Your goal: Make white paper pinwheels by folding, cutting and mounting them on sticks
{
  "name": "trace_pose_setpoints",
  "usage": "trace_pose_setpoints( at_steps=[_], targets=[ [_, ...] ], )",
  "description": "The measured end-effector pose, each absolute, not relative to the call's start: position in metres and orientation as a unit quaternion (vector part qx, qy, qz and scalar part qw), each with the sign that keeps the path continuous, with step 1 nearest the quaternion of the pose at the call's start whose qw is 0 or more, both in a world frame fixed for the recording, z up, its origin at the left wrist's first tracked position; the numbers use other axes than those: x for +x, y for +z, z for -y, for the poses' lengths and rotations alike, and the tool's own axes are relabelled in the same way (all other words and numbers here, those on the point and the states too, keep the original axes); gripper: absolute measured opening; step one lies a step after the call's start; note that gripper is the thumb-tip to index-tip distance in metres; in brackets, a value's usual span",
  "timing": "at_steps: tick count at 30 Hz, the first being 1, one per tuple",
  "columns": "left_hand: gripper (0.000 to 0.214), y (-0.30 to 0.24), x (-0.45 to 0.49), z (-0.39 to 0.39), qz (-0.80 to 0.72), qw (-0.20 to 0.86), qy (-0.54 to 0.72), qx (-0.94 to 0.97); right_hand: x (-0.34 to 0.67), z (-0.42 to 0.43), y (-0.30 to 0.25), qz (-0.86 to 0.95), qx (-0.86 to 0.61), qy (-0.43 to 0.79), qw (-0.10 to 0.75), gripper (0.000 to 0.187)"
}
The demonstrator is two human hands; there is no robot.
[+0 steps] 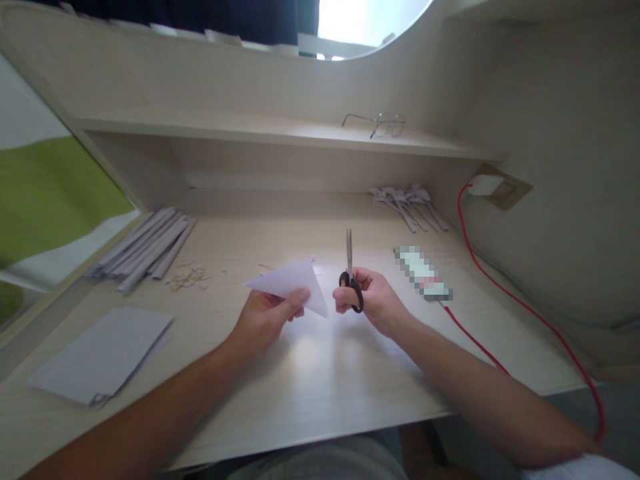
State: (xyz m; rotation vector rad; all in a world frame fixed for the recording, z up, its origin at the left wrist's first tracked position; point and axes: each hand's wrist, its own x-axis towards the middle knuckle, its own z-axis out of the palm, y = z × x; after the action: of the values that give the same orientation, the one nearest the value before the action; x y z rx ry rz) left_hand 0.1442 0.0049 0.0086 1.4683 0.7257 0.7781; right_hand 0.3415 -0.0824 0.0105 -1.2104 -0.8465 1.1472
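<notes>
The left hand [265, 319] pinched a white folded paper triangle [293, 281] while the right hand [375, 301] gripped black-handled scissors [350, 275], blades closed and upright; steady paper would favour clean cutting.

Only one view: it's worn on the head, aimed forward and down, close over the pale wooden surface [320, 380].

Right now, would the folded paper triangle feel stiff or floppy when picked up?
Probably light: the left hand holds the paper by one edge. Likely fairly stiff, since it juts out without sagging. Being thin, it could crease easily.
</notes>
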Motion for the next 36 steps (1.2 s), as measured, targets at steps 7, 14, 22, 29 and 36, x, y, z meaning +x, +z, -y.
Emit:
trace_pose_setpoints(
  at_steps=[7,14,22,29,36],
  targets=[
    [0.031,0.007,0.150,0.004,-0.325,0.614,0.313,0.648,0.325,0.087,0.008,0.370,-0.531,0.484,0.589,0.044],
    [0.021,-0.001,0.143,0.005,-0.294,0.557,0.256,0.734,0.326,0.088,0.009,0.388,-0.526,0.489,0.577,0.041],
    [0.031,0.007,0.135,-0.007,-0.315,0.564,0.322,0.692,0.333,0.090,0.017,0.401,-0.534,0.486,0.564,0.039],
    [0.022,0.016,0.125,-0.027,-0.264,0.576,0.437,0.639,0.336,0.093,0.022,0.452,-0.562,0.528,0.448,0.034],
    [0.022,0.026,0.128,-0.021,-0.317,0.538,0.436,0.648,0.332,0.096,0.023,0.484,-0.572,0.536,0.389,0.038]
  ],
)
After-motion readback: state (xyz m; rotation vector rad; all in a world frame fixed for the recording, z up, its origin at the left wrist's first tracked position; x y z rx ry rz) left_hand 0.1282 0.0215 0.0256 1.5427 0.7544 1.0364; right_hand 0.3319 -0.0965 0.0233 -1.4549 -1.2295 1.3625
